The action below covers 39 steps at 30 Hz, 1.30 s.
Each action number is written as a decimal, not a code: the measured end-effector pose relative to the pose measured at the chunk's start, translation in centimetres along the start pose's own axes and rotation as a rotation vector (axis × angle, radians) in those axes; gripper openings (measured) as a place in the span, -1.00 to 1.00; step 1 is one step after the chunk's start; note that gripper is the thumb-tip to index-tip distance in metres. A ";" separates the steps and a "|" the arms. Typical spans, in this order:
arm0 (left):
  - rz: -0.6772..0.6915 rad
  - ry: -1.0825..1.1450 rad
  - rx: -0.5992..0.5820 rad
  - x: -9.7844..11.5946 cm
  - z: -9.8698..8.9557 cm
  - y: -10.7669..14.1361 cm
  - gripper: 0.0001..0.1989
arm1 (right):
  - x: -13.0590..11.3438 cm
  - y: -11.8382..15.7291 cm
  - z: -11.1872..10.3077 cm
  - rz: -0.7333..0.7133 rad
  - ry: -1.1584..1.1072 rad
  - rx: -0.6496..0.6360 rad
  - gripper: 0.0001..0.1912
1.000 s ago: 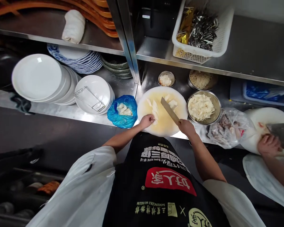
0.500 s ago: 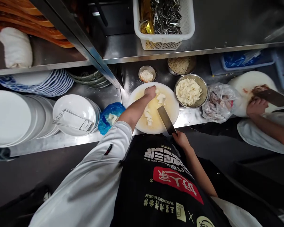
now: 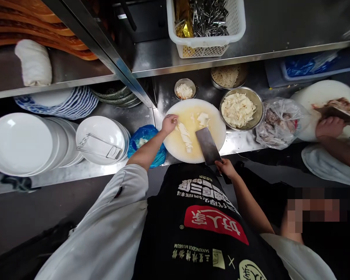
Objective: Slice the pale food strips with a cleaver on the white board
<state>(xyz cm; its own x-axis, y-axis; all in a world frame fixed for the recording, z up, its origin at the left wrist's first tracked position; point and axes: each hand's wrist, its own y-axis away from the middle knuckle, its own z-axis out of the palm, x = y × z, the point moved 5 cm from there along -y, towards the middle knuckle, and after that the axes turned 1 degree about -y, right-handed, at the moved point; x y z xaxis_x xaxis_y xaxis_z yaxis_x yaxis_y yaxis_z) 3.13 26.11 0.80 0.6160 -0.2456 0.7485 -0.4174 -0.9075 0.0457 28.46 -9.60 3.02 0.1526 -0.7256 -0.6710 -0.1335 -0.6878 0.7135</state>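
My right hand [image 3: 226, 168] is closed on the handle of a cleaver [image 3: 207, 146], whose broad blade lies over the lower right part of a round cutting board [image 3: 172, 144]. A row of pale slices [image 3: 184, 137] runs along the board's left half, with a smaller pale piece [image 3: 203, 119] near the cleaver's tip. My left hand [image 3: 169, 123] is at the board's left edge, fingers closed together beside the upper end of the row; what they hold, if anything, is too small to make out.
Right of the board stand a steel bowl of pale slices [image 3: 238, 110] and a bag of meat [image 3: 280, 122]. Another person's hand [image 3: 330, 127] is at a second board [image 3: 305, 93]. A blue bag [image 3: 160, 155] and stacked plates [image 3: 100, 136] are left, under a metal shelf [image 3: 151, 70].
My left hand has moved left and down from the middle of the board to its left edge. The cleaver's blade shows broader now. The view has shifted slightly.
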 end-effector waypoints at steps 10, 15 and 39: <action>0.204 -0.102 -0.239 5.5 7.1 10.4 -0.61 | 1.4 -3.9 3.1 -0.007 -0.247 -0.119 -0.54; 0.066 -0.185 -0.077 7.2 8.9 14.2 -0.46 | 0.2 -5.3 5.6 -0.027 -0.239 -0.218 -0.58; 0.029 -0.255 -0.277 22.7 12.0 -9.5 -0.72 | -13.0 -1.7 -10.5 0.212 -1.465 -0.132 -0.76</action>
<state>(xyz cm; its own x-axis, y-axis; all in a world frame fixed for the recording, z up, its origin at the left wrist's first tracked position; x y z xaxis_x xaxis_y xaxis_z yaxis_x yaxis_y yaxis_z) 29.07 25.09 9.42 0.7334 -0.3787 0.5646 -0.5806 -0.7810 0.2303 37.03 1.18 12.66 -0.9662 -0.2382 -0.0988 0.0733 -0.6210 0.7804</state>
